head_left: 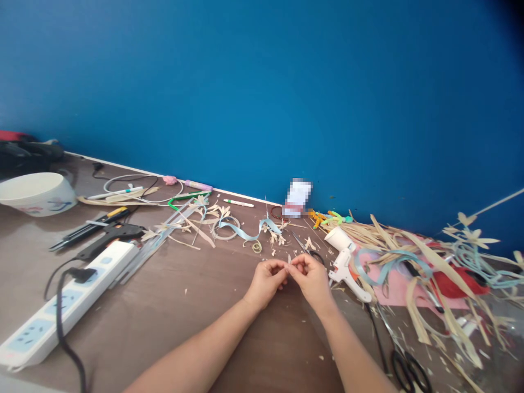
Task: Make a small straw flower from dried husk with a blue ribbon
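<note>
Head view shows our left hand [265,283] and right hand [310,278] pinching a small pale piece [289,259] in the fingertips, over the worktop [176,333]. We think our hands meet because the piece is so tiny. The white glue gun [343,266] lies just beside our right hand, maybe for easy reach. Pale strips [429,252] lie farther right, perhaps out of our way.
</note>
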{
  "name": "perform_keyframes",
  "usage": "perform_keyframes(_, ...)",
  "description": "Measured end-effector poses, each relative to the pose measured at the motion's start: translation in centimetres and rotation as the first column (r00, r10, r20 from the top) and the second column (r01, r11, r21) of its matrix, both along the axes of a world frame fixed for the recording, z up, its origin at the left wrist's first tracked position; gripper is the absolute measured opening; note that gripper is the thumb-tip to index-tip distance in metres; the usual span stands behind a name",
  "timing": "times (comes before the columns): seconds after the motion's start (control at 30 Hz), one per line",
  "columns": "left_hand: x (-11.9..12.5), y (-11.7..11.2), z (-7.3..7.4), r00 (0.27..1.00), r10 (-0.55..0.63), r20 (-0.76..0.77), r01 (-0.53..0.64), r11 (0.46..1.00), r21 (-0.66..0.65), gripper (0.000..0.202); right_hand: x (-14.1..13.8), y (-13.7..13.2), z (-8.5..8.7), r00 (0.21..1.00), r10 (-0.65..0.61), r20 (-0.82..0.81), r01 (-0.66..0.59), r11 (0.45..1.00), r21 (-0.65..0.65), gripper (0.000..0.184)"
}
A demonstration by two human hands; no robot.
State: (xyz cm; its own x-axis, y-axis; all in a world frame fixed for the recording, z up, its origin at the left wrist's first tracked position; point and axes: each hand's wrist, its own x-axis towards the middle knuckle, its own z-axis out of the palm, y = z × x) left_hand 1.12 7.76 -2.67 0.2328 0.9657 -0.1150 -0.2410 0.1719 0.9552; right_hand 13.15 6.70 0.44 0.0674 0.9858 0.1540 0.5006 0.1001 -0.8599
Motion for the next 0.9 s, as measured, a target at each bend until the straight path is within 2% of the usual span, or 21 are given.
perform_keyframes(0.2,-0.1,0.2,0.3,0.998,0.008,0.067,-0.005,0.999,-0.042,0.022,0.3,0.1,-0.2,0.972,0.046,-0.233,-0.073,0.992,-0.108,0.023)
perform_keyframes(0.37,-0.2,0.2,0.2,0.998,-0.024,0.063,0.026,0.999,-0.031,0.025,0.3,0.1,-0.7,0.941,0.027,-0.337,-0.087,0.983,-0.164,0.018)
perform_keyframes(0.5,-0.2,0.2,0.2,0.997,-0.045,0.059,0.046,0.999,-0.024,0.027,0.4,0.1,-0.4,0.904,0.015,-0.427,-0.109,0.974,-0.197,0.015)
perform_keyframes(0.67,-0.1,0.1,0.2,0.996,-0.069,0.056,0.070,0.997,-0.014,0.028,0.5,0.1,-0.1,0.884,0.013,-0.467,-0.135,0.964,-0.228,0.014)
perform_keyframes(0.9,-0.1,0.1,0.0,0.995,-0.081,0.049,0.082,0.997,-0.016,0.030,0.7,0.3,-1.2,0.909,0.032,-0.416,-0.115,0.978,-0.175,0.014)
